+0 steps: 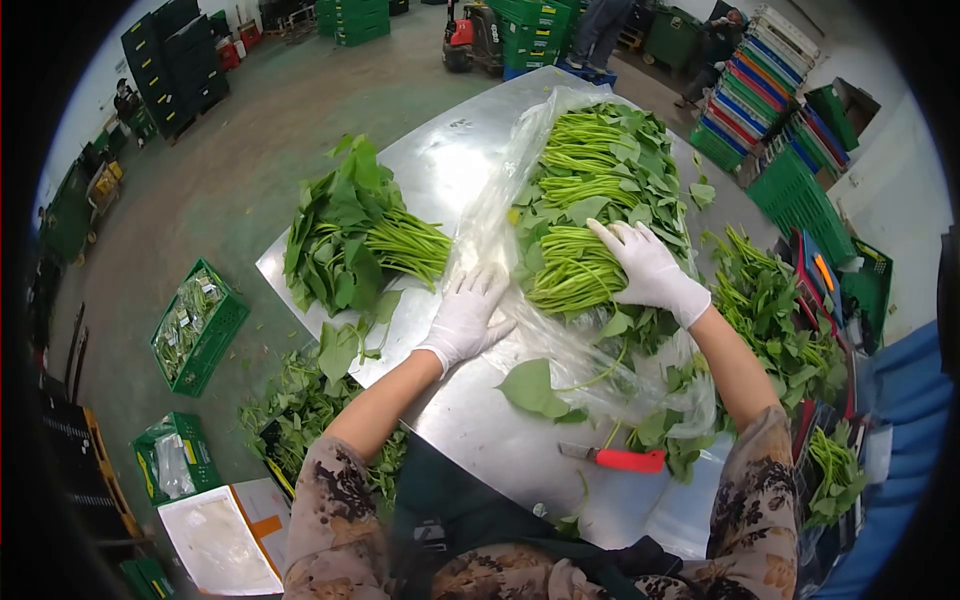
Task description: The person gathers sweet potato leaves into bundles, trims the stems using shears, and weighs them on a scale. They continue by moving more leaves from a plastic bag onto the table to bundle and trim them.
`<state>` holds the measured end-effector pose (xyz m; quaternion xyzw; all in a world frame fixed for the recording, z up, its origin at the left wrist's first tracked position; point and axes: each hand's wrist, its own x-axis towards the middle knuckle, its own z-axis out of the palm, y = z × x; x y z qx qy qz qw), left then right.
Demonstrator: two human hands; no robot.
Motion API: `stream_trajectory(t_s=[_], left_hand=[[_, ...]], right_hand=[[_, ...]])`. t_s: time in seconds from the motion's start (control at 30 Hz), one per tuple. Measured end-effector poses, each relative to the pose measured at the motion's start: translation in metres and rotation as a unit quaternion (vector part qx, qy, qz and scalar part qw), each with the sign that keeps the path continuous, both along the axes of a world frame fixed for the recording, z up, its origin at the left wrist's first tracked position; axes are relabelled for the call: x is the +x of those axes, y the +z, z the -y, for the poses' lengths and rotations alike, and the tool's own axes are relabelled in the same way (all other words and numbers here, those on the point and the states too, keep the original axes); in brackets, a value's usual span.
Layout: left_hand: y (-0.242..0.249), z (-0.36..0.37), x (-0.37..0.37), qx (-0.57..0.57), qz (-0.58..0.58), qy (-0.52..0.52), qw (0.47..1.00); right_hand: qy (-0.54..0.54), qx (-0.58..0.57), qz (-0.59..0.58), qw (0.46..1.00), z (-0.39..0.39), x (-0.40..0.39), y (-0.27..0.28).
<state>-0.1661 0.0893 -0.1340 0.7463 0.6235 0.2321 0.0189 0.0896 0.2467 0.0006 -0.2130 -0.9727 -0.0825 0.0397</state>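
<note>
My right hand (655,272), in a white glove, curves around a bundle of leafy greens (572,268), stems to the left. More bundles of the same greens (585,150) lie in rows behind it, on a clear plastic bag (490,215). My left hand (468,318), gloved too, lies with fingers stretched out on the edge of the plastic. Left of it a separate heap of greens (350,235) sits on the metal table (440,150). Nearer me are a red-handled knife (625,459), its blade pointing left, and a loose leaf (533,388).
Loose greens (765,300) are piled at the table's right side. Below the left edge are more greens (300,400) and a green crate (205,325). Stacked crates (750,85) stand at the back right. A red pallet jack (460,40) is at the far end.
</note>
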Motion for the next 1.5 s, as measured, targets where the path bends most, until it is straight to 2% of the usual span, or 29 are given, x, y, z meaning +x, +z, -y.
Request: stream_trajectory(t_s=[0.1,0.27,0.4,0.5,0.63,0.83,1.03,1.23,1.37,1.4,1.5], left_hand=[[-0.001,0.0,0.0,0.008,0.003,0.002,1.0],[-0.003,0.0,-0.002,0.014,-0.002,0.003,1.0],[-0.001,0.0,-0.001,0.003,0.003,0.002,1.0],[0.002,0.0,0.002,-0.005,0.001,0.008,1.0],[-0.001,0.0,0.002,-0.001,-0.006,0.013,1.0],[0.004,0.001,0.002,-0.009,0.001,0.012,1.0],[0.002,0.0,0.0,-0.008,0.001,0.012,1.0],[0.002,0.0,0.001,-0.011,-0.011,0.014,1.0],[0.005,0.001,0.002,-0.018,-0.006,0.017,1.0],[0.004,0.002,0.003,-0.023,0.001,0.017,1.0],[0.001,0.0,0.001,-0.021,0.01,0.012,1.0]], right_hand=[[-0.052,-0.067,0.052,0.995,0.001,-0.004,0.009],[-0.018,-0.048,-0.037,0.998,0.005,0.017,0.014],[-0.049,-0.152,-0.112,0.981,0.008,0.037,0.026],[-0.05,-0.108,-0.052,0.992,0.013,0.034,0.024],[0.04,-0.018,-0.001,0.999,0.01,0.014,0.009],[0.022,-0.065,0.082,0.994,-0.001,-0.005,0.016],[0.049,0.011,0.003,0.999,0.019,0.021,-0.007],[0.048,-0.055,0.003,0.997,0.007,0.011,0.003],[0.009,-0.057,0.063,0.996,-0.006,-0.004,0.004],[0.025,-0.054,0.032,0.998,-0.006,-0.006,0.002],[-0.038,-0.07,0.068,0.995,0.002,-0.006,0.0]])
